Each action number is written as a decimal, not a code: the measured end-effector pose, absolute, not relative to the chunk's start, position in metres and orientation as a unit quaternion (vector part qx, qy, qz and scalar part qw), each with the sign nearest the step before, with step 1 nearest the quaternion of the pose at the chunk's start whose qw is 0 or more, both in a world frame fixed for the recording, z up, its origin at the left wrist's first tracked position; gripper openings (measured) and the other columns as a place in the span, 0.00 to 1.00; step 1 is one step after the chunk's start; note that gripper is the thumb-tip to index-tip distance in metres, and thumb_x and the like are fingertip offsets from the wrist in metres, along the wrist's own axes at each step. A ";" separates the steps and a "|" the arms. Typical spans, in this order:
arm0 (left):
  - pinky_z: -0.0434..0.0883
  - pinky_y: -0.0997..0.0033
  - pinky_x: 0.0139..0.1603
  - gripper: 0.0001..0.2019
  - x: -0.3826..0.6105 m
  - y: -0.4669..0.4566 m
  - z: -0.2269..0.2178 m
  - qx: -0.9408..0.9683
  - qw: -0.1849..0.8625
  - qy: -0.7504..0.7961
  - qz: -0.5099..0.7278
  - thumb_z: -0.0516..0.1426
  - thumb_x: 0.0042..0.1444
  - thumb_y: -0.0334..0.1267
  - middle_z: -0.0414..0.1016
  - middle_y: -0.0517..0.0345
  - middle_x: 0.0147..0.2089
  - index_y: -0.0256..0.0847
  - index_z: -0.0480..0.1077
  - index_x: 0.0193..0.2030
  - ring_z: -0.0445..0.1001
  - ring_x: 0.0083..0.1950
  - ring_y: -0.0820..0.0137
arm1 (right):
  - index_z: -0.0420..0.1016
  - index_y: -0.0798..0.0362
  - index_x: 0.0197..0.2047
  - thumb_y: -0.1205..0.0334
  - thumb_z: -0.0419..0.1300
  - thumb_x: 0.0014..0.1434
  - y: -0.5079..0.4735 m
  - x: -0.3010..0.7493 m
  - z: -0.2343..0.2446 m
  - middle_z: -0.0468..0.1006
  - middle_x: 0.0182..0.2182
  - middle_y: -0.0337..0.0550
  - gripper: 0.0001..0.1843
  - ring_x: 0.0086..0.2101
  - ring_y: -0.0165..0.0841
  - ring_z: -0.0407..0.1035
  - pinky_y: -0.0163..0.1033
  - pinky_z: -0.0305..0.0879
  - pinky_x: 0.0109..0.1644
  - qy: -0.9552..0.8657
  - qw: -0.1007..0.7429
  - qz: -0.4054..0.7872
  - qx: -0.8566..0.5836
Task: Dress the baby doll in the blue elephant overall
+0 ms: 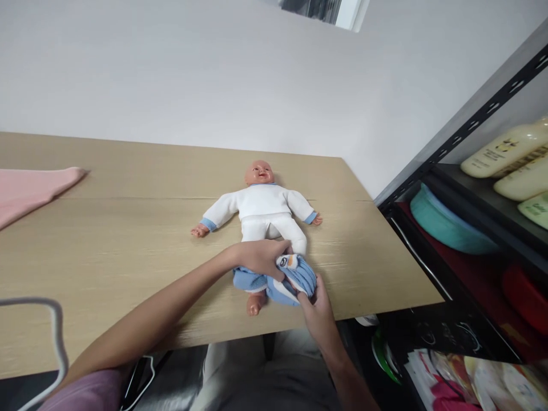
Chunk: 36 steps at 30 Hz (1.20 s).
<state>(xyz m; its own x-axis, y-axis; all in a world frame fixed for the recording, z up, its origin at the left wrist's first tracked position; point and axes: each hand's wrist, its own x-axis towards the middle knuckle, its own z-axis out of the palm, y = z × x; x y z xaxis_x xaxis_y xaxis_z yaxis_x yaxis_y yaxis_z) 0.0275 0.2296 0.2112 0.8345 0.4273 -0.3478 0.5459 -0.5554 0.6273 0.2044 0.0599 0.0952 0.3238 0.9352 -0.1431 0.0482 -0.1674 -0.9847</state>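
Note:
A baby doll [261, 208] in a white suit with blue cuffs lies on its back on the wooden table [128, 240], head away from me. My left hand [259, 257] grips a bunched blue sock [295, 277] with a small printed face at the doll's right-side foot. My right hand [314, 299] pinches the same blue fabric from the near side. The doll's other foot [254, 304] is bare and points toward the table's front edge.
A pink cloth [29, 191] lies at the table's far left. A white hanger [51, 337] pokes in at lower left. A black shelf unit [479, 188] at the right holds cream bottles [509, 151], a teal basin [445, 222] and coloured items.

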 end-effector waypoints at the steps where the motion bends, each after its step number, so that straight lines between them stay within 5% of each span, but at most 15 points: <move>1: 0.70 0.67 0.44 0.27 0.025 0.231 0.208 0.876 0.394 0.270 -0.062 0.68 0.54 0.41 0.78 0.53 0.50 0.41 0.65 0.58 0.78 0.48 0.59 | 0.69 0.50 0.63 0.56 0.65 0.59 0.060 0.202 0.096 0.84 0.56 0.54 0.30 0.53 0.47 0.81 0.51 0.80 0.61 -0.391 0.525 0.429 -0.622; 9: 0.72 0.63 0.50 0.31 0.014 0.234 0.197 0.866 0.433 0.245 0.056 0.68 0.54 0.39 0.78 0.51 0.54 0.40 0.66 0.63 0.78 0.51 0.58 | 0.57 0.48 0.74 0.57 0.71 0.61 0.077 0.211 0.106 0.78 0.67 0.60 0.44 0.62 0.46 0.78 0.52 0.76 0.68 -0.422 0.565 0.443 -0.553; 13: 0.70 0.64 0.47 0.26 0.013 0.237 0.199 0.867 0.420 0.254 0.088 0.68 0.57 0.42 0.80 0.54 0.51 0.40 0.71 0.61 0.78 0.48 0.59 | 0.69 0.51 0.68 0.58 0.69 0.62 0.091 0.234 0.106 0.82 0.63 0.58 0.33 0.61 0.47 0.79 0.53 0.75 0.69 -0.470 0.528 0.431 -0.561; 17: 0.64 0.69 0.40 0.09 0.013 0.239 0.200 0.876 0.423 0.214 0.084 0.68 0.61 0.41 0.76 0.61 0.38 0.40 0.75 0.41 0.74 0.40 0.66 | 0.80 0.51 0.58 0.60 0.67 0.64 0.106 0.258 0.115 0.86 0.54 0.52 0.19 0.55 0.48 0.81 0.53 0.78 0.62 -0.568 0.445 0.401 -0.564; 20: 0.61 0.69 0.38 0.12 0.013 0.240 0.201 0.887 0.405 0.204 0.090 0.69 0.63 0.44 0.75 0.62 0.35 0.40 0.73 0.38 0.71 0.37 0.68 | 0.84 0.50 0.56 0.63 0.67 0.65 0.121 0.273 0.133 0.83 0.58 0.51 0.16 0.59 0.48 0.78 0.53 0.74 0.67 -0.665 0.389 0.356 -0.528; 25: 0.58 0.67 0.35 0.20 0.011 0.244 0.203 0.885 0.406 0.207 0.092 0.69 0.64 0.56 0.73 0.63 0.33 0.41 0.73 0.38 0.68 0.34 0.69 | 0.81 0.48 0.58 0.54 0.72 0.65 0.151 0.291 0.152 0.82 0.56 0.50 0.20 0.56 0.49 0.79 0.51 0.76 0.60 -0.743 0.284 0.397 -0.458; 30: 0.64 0.67 0.39 0.21 0.007 0.247 0.203 0.863 0.460 0.181 0.102 0.67 0.66 0.59 0.74 0.59 0.38 0.40 0.75 0.41 0.69 0.39 0.66 | 0.77 0.46 0.58 0.48 0.76 0.62 0.173 0.305 0.165 0.78 0.55 0.50 0.26 0.58 0.52 0.73 0.56 0.71 0.66 -0.842 0.206 0.314 -0.388; 36: 0.61 0.66 0.38 0.24 0.008 0.242 0.207 0.872 0.410 0.238 0.125 0.65 0.66 0.62 0.71 0.61 0.35 0.41 0.72 0.39 0.67 0.36 0.66 | 0.75 0.48 0.44 0.43 0.70 0.69 0.190 0.293 0.187 0.75 0.43 0.44 0.18 0.48 0.43 0.71 0.48 0.69 0.56 -0.849 0.215 0.314 -0.366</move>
<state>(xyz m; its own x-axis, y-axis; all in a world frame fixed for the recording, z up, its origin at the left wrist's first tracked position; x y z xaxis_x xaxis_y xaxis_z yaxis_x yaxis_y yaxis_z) 0.0075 0.2423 0.2073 0.8550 0.5180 0.0235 0.3124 -0.5508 0.7740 0.2929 0.1899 0.1874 -0.6389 0.7573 0.1352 0.4864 0.5339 -0.6916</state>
